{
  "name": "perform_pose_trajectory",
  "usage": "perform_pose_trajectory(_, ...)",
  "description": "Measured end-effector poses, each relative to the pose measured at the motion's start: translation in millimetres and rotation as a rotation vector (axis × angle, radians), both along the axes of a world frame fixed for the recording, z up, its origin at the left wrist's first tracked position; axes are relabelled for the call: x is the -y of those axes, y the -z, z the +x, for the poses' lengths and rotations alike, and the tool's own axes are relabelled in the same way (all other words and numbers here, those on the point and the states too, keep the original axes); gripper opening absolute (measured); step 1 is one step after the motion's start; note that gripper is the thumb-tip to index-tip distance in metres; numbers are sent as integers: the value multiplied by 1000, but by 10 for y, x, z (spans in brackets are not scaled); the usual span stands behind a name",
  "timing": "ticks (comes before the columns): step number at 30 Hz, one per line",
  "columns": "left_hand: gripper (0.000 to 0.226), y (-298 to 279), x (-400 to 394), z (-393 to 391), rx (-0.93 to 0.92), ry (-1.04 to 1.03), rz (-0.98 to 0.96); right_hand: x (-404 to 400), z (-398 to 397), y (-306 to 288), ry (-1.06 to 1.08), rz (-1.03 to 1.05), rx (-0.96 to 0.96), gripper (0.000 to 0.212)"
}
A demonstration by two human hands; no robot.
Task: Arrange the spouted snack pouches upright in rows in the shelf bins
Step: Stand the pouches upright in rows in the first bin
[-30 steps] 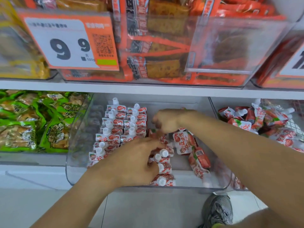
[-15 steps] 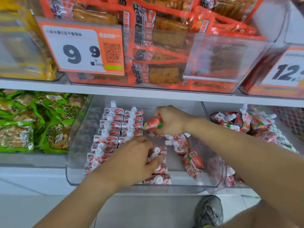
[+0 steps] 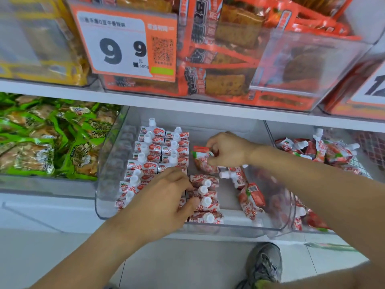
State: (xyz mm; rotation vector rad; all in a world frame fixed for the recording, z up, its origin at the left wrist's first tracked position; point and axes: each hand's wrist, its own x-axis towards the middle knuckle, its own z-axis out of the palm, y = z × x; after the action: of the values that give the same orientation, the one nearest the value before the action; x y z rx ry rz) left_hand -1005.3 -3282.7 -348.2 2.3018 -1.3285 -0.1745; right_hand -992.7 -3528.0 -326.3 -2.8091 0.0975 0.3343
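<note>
two hands, one shoe

Clear glossy plastic bin w/ shiny foil-look pouches, white plastic caps.

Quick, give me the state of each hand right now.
Left hand: fingers curled against the standing pouches in the clear bin; whether it grips one cannot be told.
Right hand: holding a red pouch.
</note>
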Motion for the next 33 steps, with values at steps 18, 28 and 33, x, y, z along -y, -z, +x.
perform_pose_trajectory(18, 52, -31, -100, 67, -26, 21, 75, -270, -23, -67, 21, 280, -394, 18)
perform_pose_trajectory(28, 61, -148, 33, 126, -39, -65, -9, -176, -148, -111, 79, 327, -363, 48)
perform_pose_trajectory(33, 78, -197, 348, 202, -85, -19, -26, -46, -192, -126, -115, 139, -422, 62)
